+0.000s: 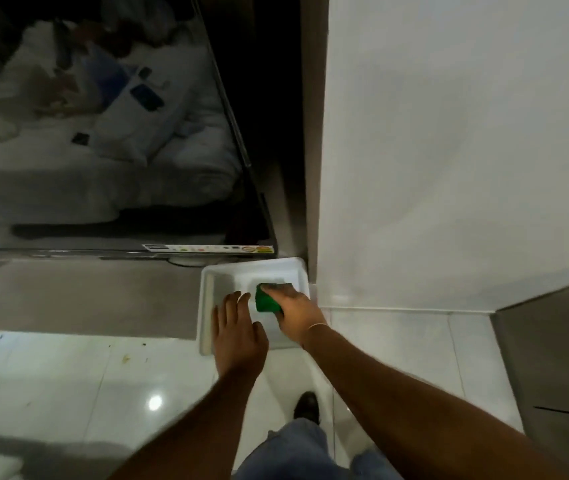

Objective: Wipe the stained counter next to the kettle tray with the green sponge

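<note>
The green sponge (265, 299) is inside a white tray (207, 299) that sits at the right end of the grey counter (86, 299). My right hand (293, 306) grips the sponge from above, over the tray's right half. Beside it, my left hand (236, 327) hovers flat with fingers apart over the tray's front left part, holding nothing. No kettle is in view. The white surface (68, 368) in front of the counter carries small brown and blue stains (125, 358).
A large dark TV screen (103, 133) stands at the back of the counter, reflecting a bed. A white wall (449, 150) rises right of the tray. A grey cabinet (560, 358) is at far right. My legs and shoe (305, 407) are below.
</note>
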Demonstrator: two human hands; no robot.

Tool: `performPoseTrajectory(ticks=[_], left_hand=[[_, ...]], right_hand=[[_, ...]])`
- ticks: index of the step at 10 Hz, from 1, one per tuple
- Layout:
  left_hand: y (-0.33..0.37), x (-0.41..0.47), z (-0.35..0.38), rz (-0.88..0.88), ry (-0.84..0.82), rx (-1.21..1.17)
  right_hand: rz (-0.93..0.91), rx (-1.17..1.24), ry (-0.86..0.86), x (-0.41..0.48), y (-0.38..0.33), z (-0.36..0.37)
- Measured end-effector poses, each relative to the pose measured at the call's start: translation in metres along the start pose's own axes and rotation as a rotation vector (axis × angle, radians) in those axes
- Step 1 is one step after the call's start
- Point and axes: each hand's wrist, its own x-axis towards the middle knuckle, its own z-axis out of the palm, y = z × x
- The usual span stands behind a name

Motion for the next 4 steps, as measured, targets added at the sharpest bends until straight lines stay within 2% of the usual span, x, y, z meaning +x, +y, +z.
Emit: performPoseTrajectory(ticks=[1,2,3,4], left_hand=[[-0.022,-0.007,0.004,0.061,-0.037,0.026],[-0.033,-0.014,0.009,0.091,-0.061,0.022],[-0.007,-0.026,0.012,0.095,-0.081,-0.031],[0.038,-0.023,0.02,0.249,-0.137,-0.051]], right_hand=[[-0.097,-0.261,-0.246,-0.001,0.007,0.032],[-0.074,-0.275,-0.221,-0.019,0.016,0.05],[-0.042,-0.228,-0.055,-0.045,0.033,0.032],[0.077,-0.284,0.113,-0.069,0.061,-0.002]])
